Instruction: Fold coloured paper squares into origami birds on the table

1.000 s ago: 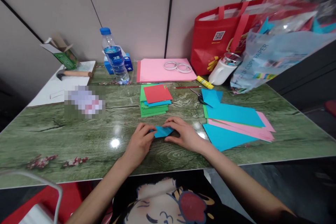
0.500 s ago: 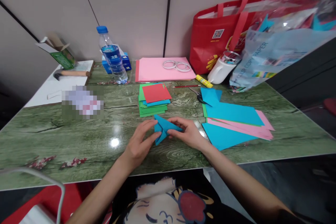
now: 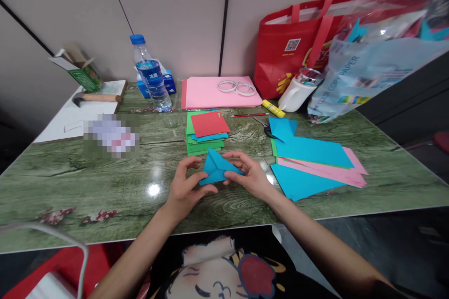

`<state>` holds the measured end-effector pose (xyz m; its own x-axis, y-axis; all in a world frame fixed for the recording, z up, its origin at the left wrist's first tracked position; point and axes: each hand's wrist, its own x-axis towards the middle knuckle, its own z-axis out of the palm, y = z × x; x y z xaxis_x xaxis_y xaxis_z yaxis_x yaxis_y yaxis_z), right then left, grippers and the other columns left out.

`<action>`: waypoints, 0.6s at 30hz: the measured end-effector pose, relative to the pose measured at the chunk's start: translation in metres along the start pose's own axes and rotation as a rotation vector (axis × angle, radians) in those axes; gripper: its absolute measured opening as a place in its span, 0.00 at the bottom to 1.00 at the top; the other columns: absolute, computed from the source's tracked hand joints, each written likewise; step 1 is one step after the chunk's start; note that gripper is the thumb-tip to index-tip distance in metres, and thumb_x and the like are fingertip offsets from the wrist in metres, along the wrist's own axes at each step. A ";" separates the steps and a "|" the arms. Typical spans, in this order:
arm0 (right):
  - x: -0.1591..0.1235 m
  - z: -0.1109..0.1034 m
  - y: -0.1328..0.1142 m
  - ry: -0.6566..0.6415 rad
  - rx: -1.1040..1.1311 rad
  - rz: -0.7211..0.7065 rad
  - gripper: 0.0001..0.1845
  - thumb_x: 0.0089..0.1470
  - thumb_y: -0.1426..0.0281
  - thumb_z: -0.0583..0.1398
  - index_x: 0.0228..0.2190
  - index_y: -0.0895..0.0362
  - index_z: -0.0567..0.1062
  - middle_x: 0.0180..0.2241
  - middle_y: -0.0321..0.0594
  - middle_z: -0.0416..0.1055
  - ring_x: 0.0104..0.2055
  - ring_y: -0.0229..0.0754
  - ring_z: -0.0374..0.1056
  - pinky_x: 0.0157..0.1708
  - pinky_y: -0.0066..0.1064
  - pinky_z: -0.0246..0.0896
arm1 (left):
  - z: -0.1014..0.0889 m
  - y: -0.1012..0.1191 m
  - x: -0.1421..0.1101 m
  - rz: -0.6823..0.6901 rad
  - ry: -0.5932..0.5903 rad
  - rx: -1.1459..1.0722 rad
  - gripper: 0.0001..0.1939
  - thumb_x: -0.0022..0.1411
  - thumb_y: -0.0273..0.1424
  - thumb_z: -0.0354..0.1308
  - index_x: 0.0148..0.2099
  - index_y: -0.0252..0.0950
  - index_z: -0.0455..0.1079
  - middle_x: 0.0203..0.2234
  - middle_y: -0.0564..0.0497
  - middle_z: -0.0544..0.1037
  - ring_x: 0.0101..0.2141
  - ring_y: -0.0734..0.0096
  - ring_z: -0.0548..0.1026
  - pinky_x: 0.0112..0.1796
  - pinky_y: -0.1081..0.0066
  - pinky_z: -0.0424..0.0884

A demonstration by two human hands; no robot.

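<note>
A folded blue paper piece (image 3: 216,167) is lifted just above the green table (image 3: 105,182), held between both hands. My left hand (image 3: 184,186) pinches its lower left edge with thumb and fingers. My right hand (image 3: 247,175) grips its right side, fingers curled over the fold. The paper forms a pointed, partly opened triangle shape. Right behind it lies a stack of green, blue and red paper squares (image 3: 205,133).
Blue and pink sheets (image 3: 315,163) lie to the right, with scissors (image 3: 264,128), a pencil (image 3: 249,115) and a glue stick (image 3: 274,109) behind. Pink paper with tape rolls (image 3: 235,87), a water bottle (image 3: 150,74), a white mug (image 3: 298,90), a red bag (image 3: 294,51) and a hammer (image 3: 96,98) line the back.
The blue piece lay flat under both hands a second ago. It has since been lifted and turned, opening up into a raised pointed shape between the fingers.
</note>
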<state>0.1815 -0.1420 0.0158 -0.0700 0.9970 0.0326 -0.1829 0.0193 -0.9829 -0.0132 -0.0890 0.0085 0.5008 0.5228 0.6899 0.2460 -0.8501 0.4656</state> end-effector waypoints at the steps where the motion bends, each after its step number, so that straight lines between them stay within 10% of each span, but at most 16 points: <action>1: 0.001 -0.002 0.000 -0.007 0.021 0.009 0.20 0.47 0.69 0.64 0.43 0.52 0.67 0.37 0.36 0.72 0.31 0.36 0.70 0.29 0.30 0.72 | -0.001 -0.001 0.000 -0.007 0.000 -0.017 0.14 0.50 0.35 0.64 0.38 0.37 0.68 0.46 0.45 0.62 0.44 0.63 0.67 0.40 0.62 0.72; 18: 0.000 -0.002 0.001 -0.135 0.054 0.129 0.23 0.44 0.68 0.65 0.45 0.54 0.70 0.38 0.38 0.71 0.36 0.38 0.69 0.30 0.29 0.72 | -0.006 0.007 0.009 0.041 -0.068 -0.104 0.06 0.55 0.31 0.61 0.37 0.38 0.72 0.29 0.50 0.77 0.39 0.64 0.68 0.40 0.61 0.68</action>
<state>0.1838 -0.1419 0.0147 -0.2264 0.9718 -0.0659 -0.2157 -0.1160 -0.9695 -0.0118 -0.0901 0.0207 0.5643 0.4795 0.6721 0.1390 -0.8576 0.4952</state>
